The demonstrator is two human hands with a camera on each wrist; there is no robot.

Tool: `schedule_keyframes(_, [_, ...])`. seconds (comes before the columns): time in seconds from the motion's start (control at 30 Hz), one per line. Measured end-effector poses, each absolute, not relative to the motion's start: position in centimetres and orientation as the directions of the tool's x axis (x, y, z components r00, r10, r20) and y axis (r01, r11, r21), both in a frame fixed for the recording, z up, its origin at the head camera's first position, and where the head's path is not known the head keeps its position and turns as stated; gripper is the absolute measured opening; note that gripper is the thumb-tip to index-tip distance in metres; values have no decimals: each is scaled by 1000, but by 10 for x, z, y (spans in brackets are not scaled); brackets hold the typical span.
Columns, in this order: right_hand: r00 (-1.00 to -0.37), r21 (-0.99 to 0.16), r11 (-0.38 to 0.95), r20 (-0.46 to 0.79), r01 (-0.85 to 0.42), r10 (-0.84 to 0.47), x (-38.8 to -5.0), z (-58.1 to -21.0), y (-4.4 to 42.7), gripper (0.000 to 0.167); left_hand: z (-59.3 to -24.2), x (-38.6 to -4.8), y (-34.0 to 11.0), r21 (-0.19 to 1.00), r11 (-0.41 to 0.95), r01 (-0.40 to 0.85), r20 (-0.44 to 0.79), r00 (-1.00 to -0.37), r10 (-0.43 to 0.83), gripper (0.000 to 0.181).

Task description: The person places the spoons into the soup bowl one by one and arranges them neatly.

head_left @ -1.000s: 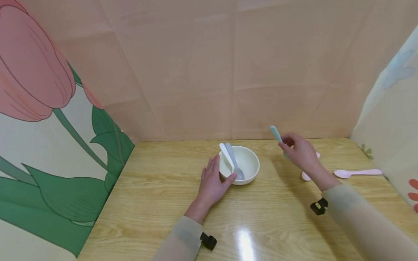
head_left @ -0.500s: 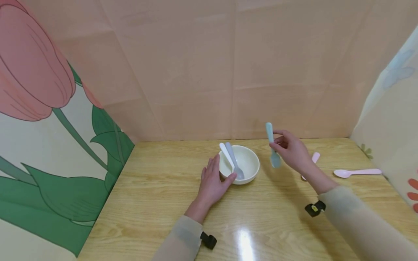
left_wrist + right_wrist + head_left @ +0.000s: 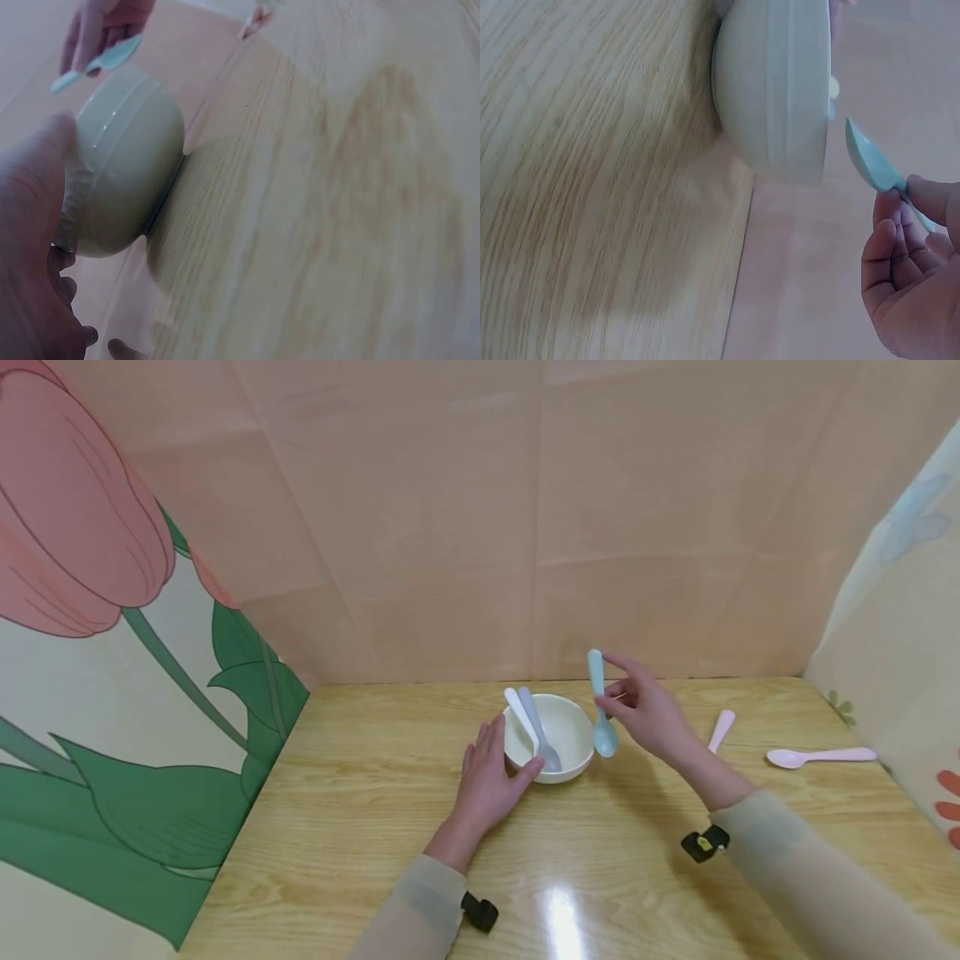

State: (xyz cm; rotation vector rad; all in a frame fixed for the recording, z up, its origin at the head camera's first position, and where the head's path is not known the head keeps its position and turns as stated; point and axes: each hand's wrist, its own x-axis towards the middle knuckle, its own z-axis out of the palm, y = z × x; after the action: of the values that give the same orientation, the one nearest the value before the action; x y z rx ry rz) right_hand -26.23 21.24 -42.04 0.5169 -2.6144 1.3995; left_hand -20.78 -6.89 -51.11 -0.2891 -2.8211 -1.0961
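Note:
A white bowl (image 3: pixel 573 739) stands upright on the wooden table. My left hand (image 3: pixel 491 781) holds its left side, with thumb at the front and fingers spread round the far side. Inside the bowl lean a white spoon (image 3: pixel 519 714) and a grey-blue spoon (image 3: pixel 534 714), their handles rising past the back left rim. Just right of the bowl, my right hand (image 3: pixel 648 710) pinches a light blue spoon (image 3: pixel 605 739) by its handle, bowl end down. In the right wrist view this spoon hangs at rim height, apart from the bowl.
Two pink spoons lie on the table to the right. One pink spoon (image 3: pixel 722 728) is partly hidden behind my right forearm; the other pink spoon (image 3: pixel 821 757) lies sideways near the table's right edge. A peach backdrop (image 3: pixel 420 568) stands along the back.
My right hand has carried the light blue spoon leftward to the bowl's right side, turning it more upright with its face showing. My left hand and the bowl have stayed in place.

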Motion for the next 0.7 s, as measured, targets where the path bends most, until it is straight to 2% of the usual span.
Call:
schedule_keyframes(0.3, [-935,-827,448,251,-341,-249,-263,-422,193,78,-513,-209,-69,648,730,218,170,-975,141,108])
schedule_keyframes(0.7, [-933,-781,522,218,-343,-287,-265,-430,170,76,-513,-210,-69,647,731,218,160,-976,149,107])
